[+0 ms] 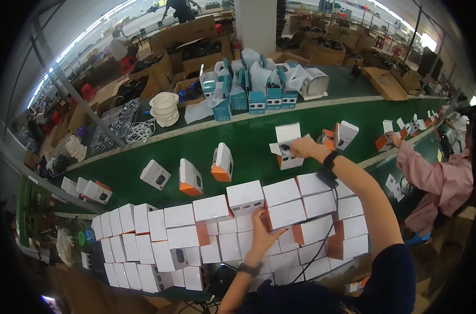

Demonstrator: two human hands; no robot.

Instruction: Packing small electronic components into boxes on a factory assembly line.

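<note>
My right hand (302,148) reaches out over the green conveyor belt, its fingers closed at the top edge of an open white box (291,161) with raised flaps. Dark contents show inside that box; my fingertips are partly hidden. Closer in, my left hand (262,236) is at the lower left corner of a white carton (287,214) with an orange end. Its thumb and fingers are bent around that corner. Closed white-and-orange boxes, such as one (190,178) with a camera-like picture, stand spaced along the belt to the left.
Stacked white boxes (179,215) fill the near side. Beyond the belt (253,137) are teal boxes (223,110) with white bags, a roll of white material (164,109) and coiled white cable (140,132). A co-worker in a pink sleeve (423,166) handles boxes at the right.
</note>
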